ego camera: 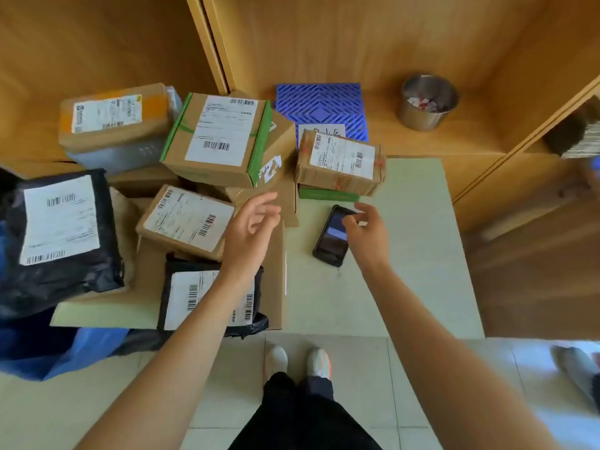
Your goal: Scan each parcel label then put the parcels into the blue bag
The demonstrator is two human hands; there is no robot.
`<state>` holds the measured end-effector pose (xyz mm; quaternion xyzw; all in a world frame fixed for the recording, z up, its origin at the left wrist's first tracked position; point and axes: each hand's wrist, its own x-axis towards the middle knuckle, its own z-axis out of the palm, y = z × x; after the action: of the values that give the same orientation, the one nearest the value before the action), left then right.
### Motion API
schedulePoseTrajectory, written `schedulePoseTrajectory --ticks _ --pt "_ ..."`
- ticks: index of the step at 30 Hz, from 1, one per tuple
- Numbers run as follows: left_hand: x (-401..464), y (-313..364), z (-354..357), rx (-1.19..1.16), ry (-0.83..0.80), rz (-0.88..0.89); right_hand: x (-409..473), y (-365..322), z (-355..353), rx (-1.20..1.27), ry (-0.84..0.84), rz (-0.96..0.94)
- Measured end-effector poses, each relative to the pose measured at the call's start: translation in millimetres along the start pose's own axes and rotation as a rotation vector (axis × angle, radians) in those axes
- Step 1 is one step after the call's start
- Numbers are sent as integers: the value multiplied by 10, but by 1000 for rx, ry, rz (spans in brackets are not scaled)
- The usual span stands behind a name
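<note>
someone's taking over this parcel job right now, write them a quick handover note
Left hand: open, fingers loose, held above the parcel pile, holding nothing.
Right hand: fingertips on the top end of the scanner phone, which lies on the pale table; whether it grips it is unclear.
Parcels: boxes and black mailers sit stacked on the left of the table, labels up, among them the green-edged box, the small box and the black mailer nearest you.
Blue bag: on the floor at the left, contents not visible.
Done: nothing confirmed.
Left: scan each label, bag every parcel.
</note>
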<state>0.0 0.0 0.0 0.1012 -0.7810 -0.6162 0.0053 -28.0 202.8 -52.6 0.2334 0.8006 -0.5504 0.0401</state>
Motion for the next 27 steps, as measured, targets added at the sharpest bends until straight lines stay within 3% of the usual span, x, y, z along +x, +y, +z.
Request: schedulePoseTrajectory --ticks 5,11,17,21,23,27 --pt "84 -188 37 84 -45 -115 266 404 349 -148 38 229" --pt "60 -213 -64 30 41 -82 581 612 826 -375 41 615" --pt "-113 -180 -277 -30 103 -90 550 706 1107 -590 170 504" --pt "-341 -244 -411 56 128 -42 525 810 1026 -617 183 459" --pt "-447 -364 -556 193 177 44 519 815 937 -519 182 509" --pt "-591 -656 -923 593 219 317 405 745 709 -16 195 606"
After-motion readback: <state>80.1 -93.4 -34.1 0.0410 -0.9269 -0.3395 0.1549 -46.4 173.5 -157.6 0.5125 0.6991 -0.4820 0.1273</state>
